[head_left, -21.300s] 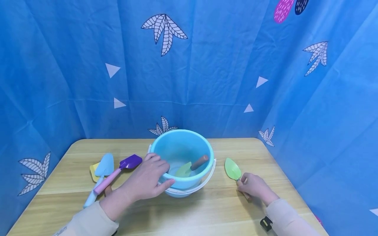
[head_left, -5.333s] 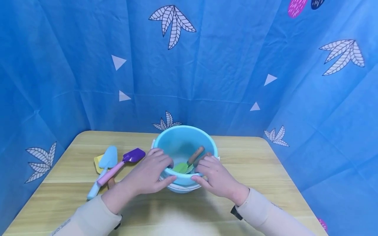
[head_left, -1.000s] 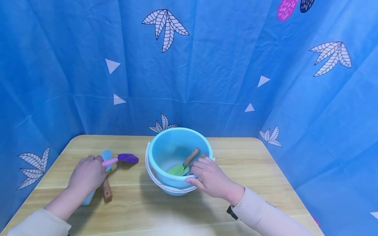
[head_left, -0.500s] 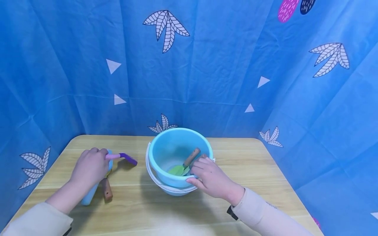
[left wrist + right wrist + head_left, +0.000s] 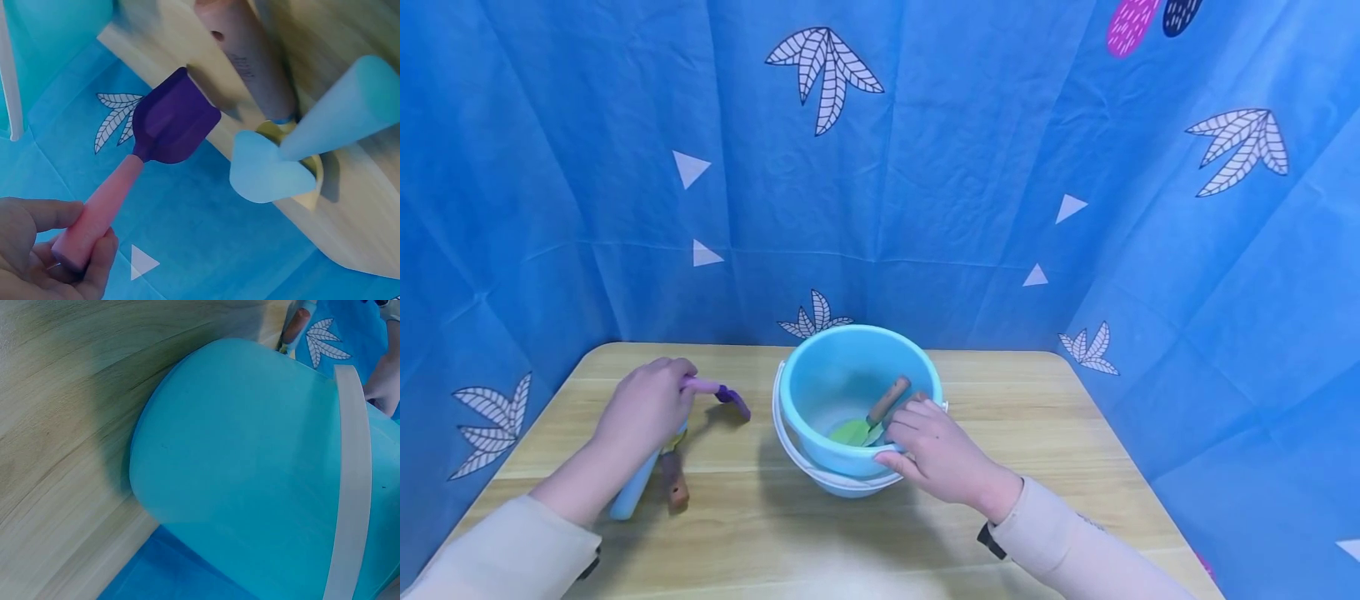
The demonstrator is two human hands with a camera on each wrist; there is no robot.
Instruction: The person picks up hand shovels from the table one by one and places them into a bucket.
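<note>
My left hand pinches the pink handle of a toy shovel with a purple blade, holding it above the left part of the table. Below that hand lie a light blue trowel and a yellow shovel with a brown handle, the blue one overlapping the yellow. My right hand grips the near right rim of a turquoise bucket, thumb outside and fingers inside. In the bucket rest a green trowel with a brown handle and a second green trowel, partly hidden by my fingers.
The bucket's white handle hangs down on its left and front side. Wood-grain table spreads around it. A blue patterned curtain closes off the back and both sides.
Over the last second my left hand has lifted the purple shovel up and slightly right, its blade now tipping down. Earlier the left hand held the bucket rim; a second green trowel has entered the bucket.
</note>
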